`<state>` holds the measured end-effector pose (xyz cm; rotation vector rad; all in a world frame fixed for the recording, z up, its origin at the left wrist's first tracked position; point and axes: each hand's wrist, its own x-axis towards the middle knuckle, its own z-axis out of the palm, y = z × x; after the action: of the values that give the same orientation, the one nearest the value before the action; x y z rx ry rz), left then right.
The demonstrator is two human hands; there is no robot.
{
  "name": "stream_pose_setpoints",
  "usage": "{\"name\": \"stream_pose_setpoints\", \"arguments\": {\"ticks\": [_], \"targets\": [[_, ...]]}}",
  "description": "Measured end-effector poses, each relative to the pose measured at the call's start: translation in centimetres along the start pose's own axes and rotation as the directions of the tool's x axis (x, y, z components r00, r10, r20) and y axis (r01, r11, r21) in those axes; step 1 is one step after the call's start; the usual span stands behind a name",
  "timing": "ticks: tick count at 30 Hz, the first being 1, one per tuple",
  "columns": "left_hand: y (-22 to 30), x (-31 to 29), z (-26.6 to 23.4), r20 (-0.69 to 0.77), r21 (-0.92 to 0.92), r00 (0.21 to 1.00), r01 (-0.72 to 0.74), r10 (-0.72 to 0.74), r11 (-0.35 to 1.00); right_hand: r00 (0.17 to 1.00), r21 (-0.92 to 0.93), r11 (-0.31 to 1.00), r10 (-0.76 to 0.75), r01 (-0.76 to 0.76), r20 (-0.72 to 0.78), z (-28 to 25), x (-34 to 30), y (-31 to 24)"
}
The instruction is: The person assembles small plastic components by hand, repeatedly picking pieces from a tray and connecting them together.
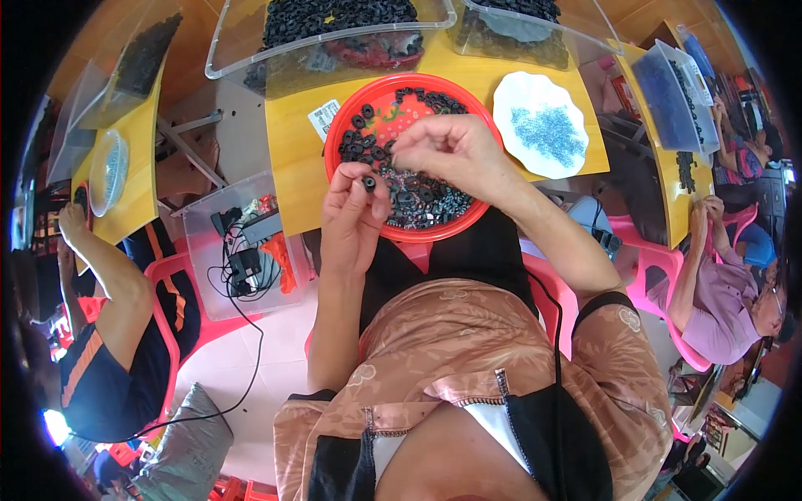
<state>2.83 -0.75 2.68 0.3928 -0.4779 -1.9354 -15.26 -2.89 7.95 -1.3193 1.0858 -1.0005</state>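
Between the thumb and fingers of my left hand [355,204] is a small black ring-shaped part [369,183]. My right hand [451,154] hovers just to the right of it, over a red round tray [334,125]; its fingers are pinched together, and whatever they hold is too small to make out. Black ring parts [359,142] lie along the tray's left and far side. Nearer to me in the same tray is a heap of small dark and silvery pieces [426,204]. A white scalloped plate [511,88] beside the tray carries tiny bluish clear pieces [547,134].
Clear plastic bins [334,42] full of black parts stand at the table's far edge. The yellow table [292,184] bears the tray. On the floor at left, a clear box [209,292] holds cables and adapters. Co-workers sit at tables on both sides, one with a bare arm [113,259].
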Motion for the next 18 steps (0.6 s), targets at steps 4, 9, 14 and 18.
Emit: {"name": "stream_pose_setpoints", "arguments": {"ticks": [4,9,14,18], "targets": [[0.3,0.4,-1.2,0.111,-0.236,0.994,0.011,0.015,0.972,0.997,-0.113,0.991,0.060,-0.066,-0.058,-1.8,-0.6,0.4],[0.2,0.4,-1.5,0.083,-0.227,0.996,0.011,0.008,0.974,0.995,-0.306,0.948,0.066,-0.086,-0.074,-3.8,-1.2,2.2],[-0.2,0.4,-2.0,0.047,-0.152,0.999,0.011,-0.004,0.988,0.990,-0.596,0.800,-0.009,-0.076,-0.139,-4.7,-0.9,2.9],[-0.2,0.5,-2.1,0.048,-0.140,0.999,0.010,-0.004,0.990,0.983,-0.762,0.642,-0.176,0.083,-0.042,-4.4,-0.3,4.4]]}}
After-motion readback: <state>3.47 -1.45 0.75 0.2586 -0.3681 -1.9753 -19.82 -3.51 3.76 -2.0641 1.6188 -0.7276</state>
